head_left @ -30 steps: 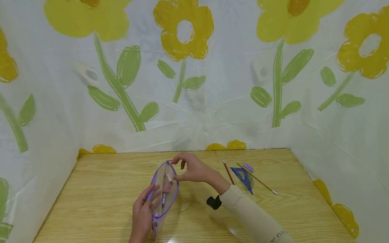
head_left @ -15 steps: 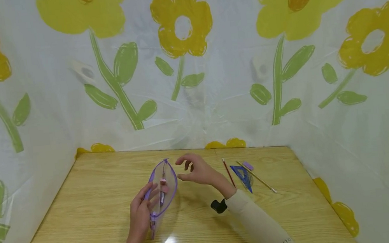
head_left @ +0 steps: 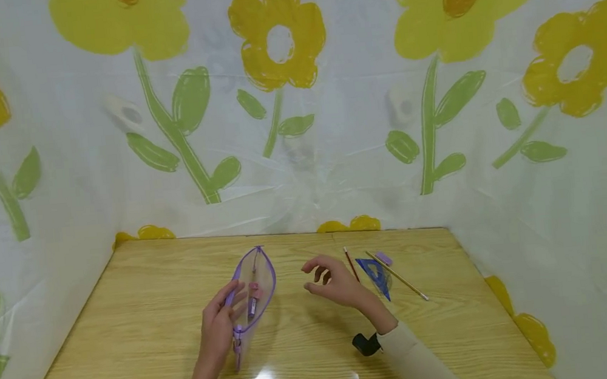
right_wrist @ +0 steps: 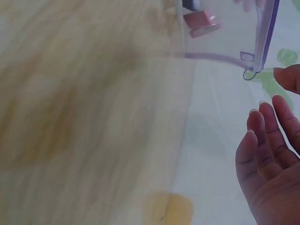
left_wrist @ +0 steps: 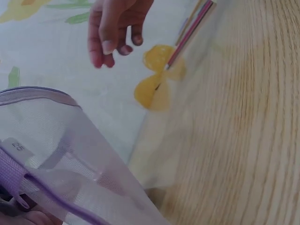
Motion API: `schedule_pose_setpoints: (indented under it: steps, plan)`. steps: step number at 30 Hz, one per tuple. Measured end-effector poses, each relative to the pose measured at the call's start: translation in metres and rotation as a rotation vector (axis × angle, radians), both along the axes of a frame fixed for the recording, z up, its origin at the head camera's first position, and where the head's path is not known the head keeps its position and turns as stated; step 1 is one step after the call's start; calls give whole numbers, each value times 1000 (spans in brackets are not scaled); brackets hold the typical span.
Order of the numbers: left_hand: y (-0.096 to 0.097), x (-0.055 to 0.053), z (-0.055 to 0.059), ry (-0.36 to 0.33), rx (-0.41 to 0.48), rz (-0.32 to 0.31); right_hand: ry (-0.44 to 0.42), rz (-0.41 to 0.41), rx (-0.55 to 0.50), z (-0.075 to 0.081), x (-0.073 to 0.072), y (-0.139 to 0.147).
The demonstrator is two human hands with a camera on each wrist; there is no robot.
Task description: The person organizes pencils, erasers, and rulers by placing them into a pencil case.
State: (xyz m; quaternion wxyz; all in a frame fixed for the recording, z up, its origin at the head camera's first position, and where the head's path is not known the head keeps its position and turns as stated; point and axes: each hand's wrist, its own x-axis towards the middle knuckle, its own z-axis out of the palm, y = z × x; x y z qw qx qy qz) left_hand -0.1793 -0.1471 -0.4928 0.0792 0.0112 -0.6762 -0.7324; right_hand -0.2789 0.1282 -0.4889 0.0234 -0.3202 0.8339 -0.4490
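Observation:
My left hand (head_left: 217, 329) grips one side of a see-through mesh pencil case (head_left: 265, 272) with purple zip trim. The case is unzipped, its mouth spread wide toward me. Inside lie a small pink item (right_wrist: 199, 19) with a clear part and a dark-and-white stick-shaped item (head_left: 252, 307). My right hand (head_left: 337, 281) hovers to the right of the case, fingers loosely bent with nothing between them. In the right wrist view its fingers (right_wrist: 269, 140) are apart from the case's zip end (right_wrist: 253, 65).
Right of my right hand lie a red pencil (head_left: 350, 261), a blue set square (head_left: 372, 274), a gold pencil (head_left: 400, 277) and a purple eraser (head_left: 384, 258). Flower-printed white sheets (head_left: 305, 207) wall in the wooden table (head_left: 146, 326) at the back and sides.
My right hand has drawn away from the mouth of the pencil case to the right, letting go of a small item that now sits inside. My left hand keeps its hold.

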Motion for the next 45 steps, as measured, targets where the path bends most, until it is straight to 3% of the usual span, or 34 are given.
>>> schedule_pose_setpoints:
  steps: [4, 11, 19, 27, 36, 45]
  plan:
    - [2, -3, 4, 4, -50, -35, -26, -38, -10, -7, 6, 15]
    - [6, -8, 11, -19, -125, -41, -51, -44, -24, -14, 13, 31]
    - [18, -11, 3, -59, -232, -83, -97, -99, -12, -14, 23, 42]
    - [24, -11, 1, -40, -281, -104, -85, -118, -24, -22, 23, 55]
    - [21, -8, 9, -9, -278, -95, -36, -203, -44, -25, 23, 69]
    - [19, -2, 6, -32, -139, -87, -58, -232, -42, -30, 17, 79]
